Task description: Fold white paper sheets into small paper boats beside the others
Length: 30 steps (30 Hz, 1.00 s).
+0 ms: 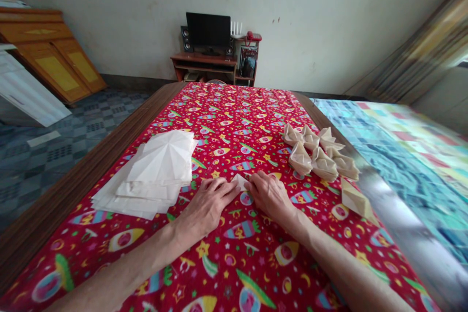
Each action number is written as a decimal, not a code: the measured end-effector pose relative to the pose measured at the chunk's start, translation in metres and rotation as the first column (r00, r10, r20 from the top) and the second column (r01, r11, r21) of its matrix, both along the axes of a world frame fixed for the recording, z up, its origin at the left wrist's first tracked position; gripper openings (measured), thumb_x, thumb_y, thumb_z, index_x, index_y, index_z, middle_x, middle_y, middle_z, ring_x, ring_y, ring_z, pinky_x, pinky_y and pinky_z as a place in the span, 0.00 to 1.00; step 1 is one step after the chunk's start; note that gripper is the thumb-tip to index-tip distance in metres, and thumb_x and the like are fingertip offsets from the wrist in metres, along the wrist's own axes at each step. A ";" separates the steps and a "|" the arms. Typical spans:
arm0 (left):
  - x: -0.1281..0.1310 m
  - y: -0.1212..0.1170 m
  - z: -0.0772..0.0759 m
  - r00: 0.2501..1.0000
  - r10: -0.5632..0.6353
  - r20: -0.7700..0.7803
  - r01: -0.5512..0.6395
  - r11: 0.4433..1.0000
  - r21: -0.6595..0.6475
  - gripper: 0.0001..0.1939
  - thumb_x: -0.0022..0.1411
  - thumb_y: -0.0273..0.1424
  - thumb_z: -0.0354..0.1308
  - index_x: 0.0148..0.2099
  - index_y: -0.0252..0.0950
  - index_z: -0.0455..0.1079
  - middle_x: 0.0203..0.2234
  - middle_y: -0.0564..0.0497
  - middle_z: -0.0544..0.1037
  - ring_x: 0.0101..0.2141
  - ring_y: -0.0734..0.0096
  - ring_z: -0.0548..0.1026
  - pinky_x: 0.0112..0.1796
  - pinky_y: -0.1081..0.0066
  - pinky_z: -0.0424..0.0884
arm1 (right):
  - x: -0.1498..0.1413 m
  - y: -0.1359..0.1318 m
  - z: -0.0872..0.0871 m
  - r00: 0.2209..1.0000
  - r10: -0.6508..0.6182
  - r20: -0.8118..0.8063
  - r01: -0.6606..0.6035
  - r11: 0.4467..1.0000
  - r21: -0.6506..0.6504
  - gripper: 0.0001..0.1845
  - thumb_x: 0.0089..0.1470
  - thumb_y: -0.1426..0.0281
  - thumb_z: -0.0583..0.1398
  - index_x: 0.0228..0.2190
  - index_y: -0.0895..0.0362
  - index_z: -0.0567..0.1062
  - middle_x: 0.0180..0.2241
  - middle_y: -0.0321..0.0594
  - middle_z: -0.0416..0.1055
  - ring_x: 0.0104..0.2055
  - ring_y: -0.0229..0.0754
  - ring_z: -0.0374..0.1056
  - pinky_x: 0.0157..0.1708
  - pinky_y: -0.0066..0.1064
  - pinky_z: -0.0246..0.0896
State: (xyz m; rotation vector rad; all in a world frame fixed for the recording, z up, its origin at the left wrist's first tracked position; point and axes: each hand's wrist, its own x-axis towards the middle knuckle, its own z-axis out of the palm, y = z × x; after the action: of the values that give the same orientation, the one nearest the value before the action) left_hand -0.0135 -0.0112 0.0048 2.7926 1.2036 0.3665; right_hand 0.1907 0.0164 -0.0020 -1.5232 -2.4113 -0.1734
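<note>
A small piece of folded white paper [240, 182] lies on the red patterned cloth [237, 253], between my two hands. My left hand [210, 202] is closed on its left side, and my right hand [270, 195] is closed on its right side. The fingers cover most of the paper, so its full shape is hidden. To the left rests a stack of creased white paper sheets [161, 161]. Over on the right stand several folded paper boats [323, 163] in two rows, and a flatter folded paper piece [356, 197] lies nearer to me.
A dark wooden edge [109, 156] borders the cloth on the left. Beyond the far end stand a desk [204, 61] with a monitor [208, 29] and a red telephone [253, 37]. On the right is a bed with a blue patchwork cover [395, 156]. Cabinets [54, 58] stand at the left.
</note>
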 end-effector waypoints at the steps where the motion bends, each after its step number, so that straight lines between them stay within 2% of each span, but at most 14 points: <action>1: 0.000 0.000 0.000 1.000 -0.001 -0.002 0.001 1.000 -0.003 0.33 0.58 0.17 0.46 0.64 0.42 0.54 0.58 0.53 0.64 0.53 0.62 0.60 0.51 0.61 0.58 | -0.001 -0.001 0.001 1.000 -0.014 -0.006 0.014 1.000 0.010 0.12 0.62 0.65 0.52 0.29 0.56 0.71 0.28 0.38 0.70 0.28 0.39 0.67 0.28 0.30 0.54; 3: 0.000 0.001 0.000 1.000 0.001 -0.004 -0.001 1.000 -0.003 0.32 0.58 0.17 0.46 0.64 0.43 0.54 0.58 0.54 0.64 0.53 0.62 0.60 0.50 0.61 0.58 | -0.002 -0.007 0.003 1.000 0.006 -0.009 -0.005 0.999 0.048 0.11 0.61 0.69 0.52 0.32 0.57 0.72 0.32 0.41 0.72 0.32 0.41 0.68 0.32 0.31 0.58; 4: 0.000 0.001 0.000 1.000 0.003 -0.005 -0.003 1.000 0.000 0.32 0.59 0.17 0.46 0.64 0.43 0.54 0.58 0.54 0.64 0.53 0.62 0.60 0.50 0.60 0.59 | -0.002 -0.011 0.004 0.998 0.058 -0.002 -0.057 0.996 0.073 0.10 0.61 0.70 0.52 0.35 0.58 0.73 0.36 0.44 0.73 0.36 0.43 0.68 0.35 0.33 0.60; 7: 0.001 0.000 0.001 1.000 0.017 -0.014 -0.017 1.000 0.005 0.31 0.60 0.18 0.45 0.63 0.43 0.55 0.59 0.53 0.63 0.53 0.62 0.61 0.50 0.60 0.59 | -0.001 -0.023 0.003 0.937 0.347 0.041 -0.349 0.929 0.119 0.17 0.61 0.74 0.50 0.49 0.60 0.69 0.51 0.49 0.68 0.54 0.50 0.61 0.50 0.44 0.58; 9: 0.000 -0.001 0.001 0.999 0.028 -0.017 -0.028 1.000 0.014 0.30 0.60 0.17 0.44 0.63 0.41 0.55 0.61 0.53 0.61 0.55 0.63 0.60 0.51 0.60 0.58 | 0.004 -0.028 0.001 0.898 0.439 0.023 -0.439 0.893 0.097 0.22 0.60 0.76 0.48 0.55 0.62 0.63 0.56 0.49 0.64 0.60 0.49 0.55 0.56 0.47 0.54; 14: -0.005 -0.006 -0.001 0.999 0.020 -0.034 -0.020 1.000 0.019 0.32 0.58 0.16 0.44 0.64 0.39 0.54 0.62 0.55 0.58 0.60 0.65 0.55 0.58 0.56 0.50 | 0.022 -0.032 -0.002 0.887 0.463 -0.006 -0.462 0.885 -0.048 0.28 0.59 0.79 0.46 0.61 0.61 0.54 0.60 0.48 0.56 0.64 0.46 0.47 0.60 0.50 0.48; 19: -0.012 -0.011 0.000 0.998 0.042 -0.045 -0.040 0.998 0.040 0.32 0.56 0.16 0.44 0.62 0.38 0.57 0.62 0.55 0.59 0.62 0.64 0.54 0.60 0.53 0.48 | 0.030 -0.031 0.000 0.887 0.462 -0.020 -0.462 0.886 -0.039 0.30 0.58 0.79 0.47 0.62 0.63 0.52 0.59 0.51 0.57 0.63 0.48 0.49 0.60 0.51 0.50; 23: -0.019 -0.015 0.002 0.997 0.071 -0.033 -0.069 0.996 0.056 0.29 0.58 0.16 0.43 0.59 0.38 0.61 0.59 0.55 0.63 0.61 0.63 0.56 0.59 0.52 0.51 | 0.031 -0.030 -0.003 0.892 0.448 -0.064 -0.450 0.893 -0.012 0.28 0.57 0.79 0.47 0.60 0.62 0.56 0.57 0.51 0.61 0.61 0.46 0.54 0.59 0.48 0.53; 27: -0.025 -0.013 -0.004 0.998 0.065 0.022 -0.067 0.995 0.081 0.25 0.60 0.17 0.44 0.57 0.37 0.64 0.57 0.52 0.67 0.58 0.60 0.61 0.57 0.51 0.56 | 0.032 -0.028 -0.008 0.905 0.412 -0.106 -0.411 0.911 0.032 0.24 0.58 0.79 0.47 0.56 0.62 0.63 0.55 0.50 0.65 0.58 0.44 0.61 0.57 0.44 0.56; 30: -0.023 -0.006 -0.011 0.988 0.043 0.149 -0.058 0.994 0.096 0.21 0.62 0.19 0.45 0.55 0.33 0.66 0.53 0.48 0.71 0.54 0.62 0.65 0.54 0.58 0.63 | 0.029 -0.025 -0.008 0.910 0.390 -0.138 -0.385 0.921 0.065 0.21 0.59 0.79 0.48 0.52 0.60 0.67 0.52 0.47 0.69 0.55 0.43 0.64 0.55 0.40 0.58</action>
State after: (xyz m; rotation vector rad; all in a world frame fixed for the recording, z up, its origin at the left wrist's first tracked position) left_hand -0.0368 -0.0172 -0.0059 2.7633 1.2580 0.6412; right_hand 0.2202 -0.0087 -0.0102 -0.9727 -2.5121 -0.0179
